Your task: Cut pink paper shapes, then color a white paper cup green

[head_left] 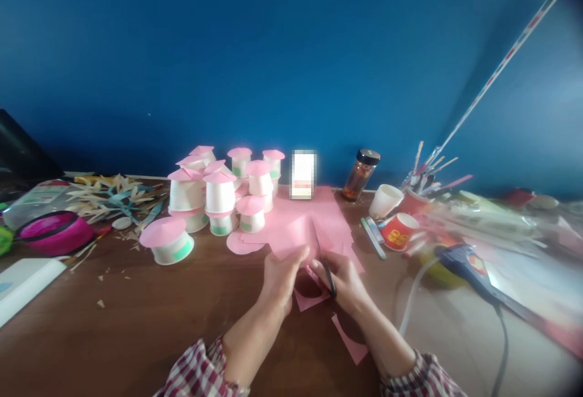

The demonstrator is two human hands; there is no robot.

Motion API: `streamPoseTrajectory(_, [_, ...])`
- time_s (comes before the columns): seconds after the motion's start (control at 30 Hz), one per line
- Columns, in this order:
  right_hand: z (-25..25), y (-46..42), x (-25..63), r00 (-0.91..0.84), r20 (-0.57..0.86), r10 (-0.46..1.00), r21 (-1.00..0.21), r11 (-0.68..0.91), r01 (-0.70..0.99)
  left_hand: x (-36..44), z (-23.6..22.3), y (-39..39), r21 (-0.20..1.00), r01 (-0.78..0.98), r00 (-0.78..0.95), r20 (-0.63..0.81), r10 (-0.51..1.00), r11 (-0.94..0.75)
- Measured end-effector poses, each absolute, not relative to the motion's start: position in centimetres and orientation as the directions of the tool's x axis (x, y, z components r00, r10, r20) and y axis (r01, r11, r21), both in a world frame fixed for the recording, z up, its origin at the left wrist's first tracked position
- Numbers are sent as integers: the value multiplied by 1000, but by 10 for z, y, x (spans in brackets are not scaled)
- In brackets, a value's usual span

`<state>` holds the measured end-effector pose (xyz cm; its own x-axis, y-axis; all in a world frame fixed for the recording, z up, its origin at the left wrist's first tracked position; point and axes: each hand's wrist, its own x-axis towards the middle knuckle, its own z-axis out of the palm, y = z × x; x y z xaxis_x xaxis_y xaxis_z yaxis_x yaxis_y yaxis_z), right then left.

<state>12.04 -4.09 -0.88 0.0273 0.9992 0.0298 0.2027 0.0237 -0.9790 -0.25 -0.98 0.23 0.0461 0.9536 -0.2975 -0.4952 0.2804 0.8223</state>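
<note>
My left hand (pixel 281 277) is closed on a sheet of pink paper (pixel 298 227) that lies on the brown table (pixel 136 318). My right hand (pixel 344 278) grips black scissors (pixel 322 252), whose blades point up into the paper's near edge. Pink offcuts (pixel 350 341) lie beside my right wrist. Behind the paper stand several white paper cups with pink cone tops (pixel 220 192), and one more such cup (pixel 168 240) sits apart at the front left.
A glue gun (pixel 464 262) with its cord lies at the right, near a red cup (pixel 401 230), a white cup (pixel 385 200), a brown jar (pixel 361 173) and a holder of sticks (pixel 421 181). A pink bowl (pixel 54 232), straw scraps (pixel 113 196) and a white pad (pixel 25 285) are at the left.
</note>
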Motion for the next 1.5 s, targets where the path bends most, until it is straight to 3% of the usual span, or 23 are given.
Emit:
streamPoseTrajectory(0.3, [-6,-40,124,111,27,993,-981,5,194,-3,-1,-11,859,-417,158,-255,954,299])
streamPoseTrajectory(0.6, [-7,-39,122,148,39,988,-970,2,244,-6,-8,-6,876,-411,164,-200,966,252])
streamPoseTrajectory(0.9, [-4,-37,121,195,42,980,-981,4,193,-7,-18,-1,882,-410,127,-197,972,232])
streamPoseTrajectory(1.2, [-4,-36,120,246,-9,969,-995,-33,95,-11,-14,2,811,-522,112,-242,964,264])
streamPoseTrajectory(1.37, [-9,-35,122,208,27,978,-989,-4,149,-14,-10,5,801,-547,116,-215,970,243])
streamPoseTrajectory(1.5, [-11,-34,122,189,68,980,-973,22,232,-17,-4,10,734,-618,80,-295,952,280])
